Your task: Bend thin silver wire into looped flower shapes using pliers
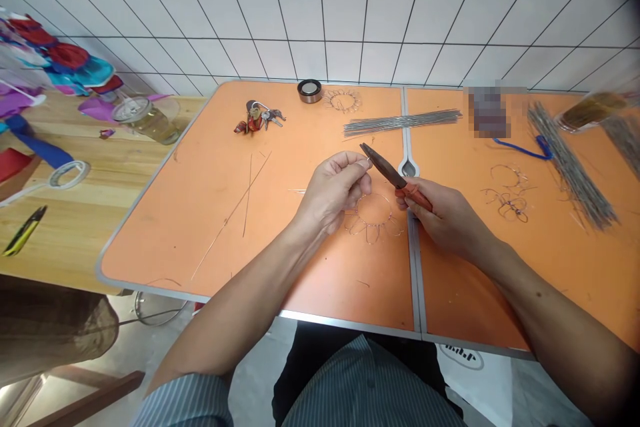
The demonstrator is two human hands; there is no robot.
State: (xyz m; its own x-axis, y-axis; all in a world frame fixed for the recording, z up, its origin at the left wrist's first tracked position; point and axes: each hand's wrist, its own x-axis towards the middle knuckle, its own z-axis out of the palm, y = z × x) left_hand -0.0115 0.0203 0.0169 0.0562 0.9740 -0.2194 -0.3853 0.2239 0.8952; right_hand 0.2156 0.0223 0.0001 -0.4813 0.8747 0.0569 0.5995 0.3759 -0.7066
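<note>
My left hand (336,190) is closed in a pinch, holding a thin wire whose bright tip (369,160) shows at the fingertips. My right hand (443,210) grips long-nose pliers (384,165) with dark jaws and red handles. The jaws point up and left, right beside the pinched wire tip; whether they bite on it I cannot tell. Just below both hands is a wire ring with petal-like loops (373,235), partly hidden by my left fingers; whether it joins the held wire is unclear. Other thin wire ends (296,191) show left of my left hand.
A wire bundle (403,122), black tape roll (309,91), keys (267,115) and a looped wire ring (343,101) lie at the back. Rightward are bent wire pieces (513,205) and another bundle (575,167). Loose wires (231,215) lie left; a yellow cutter (25,231) lies beyond.
</note>
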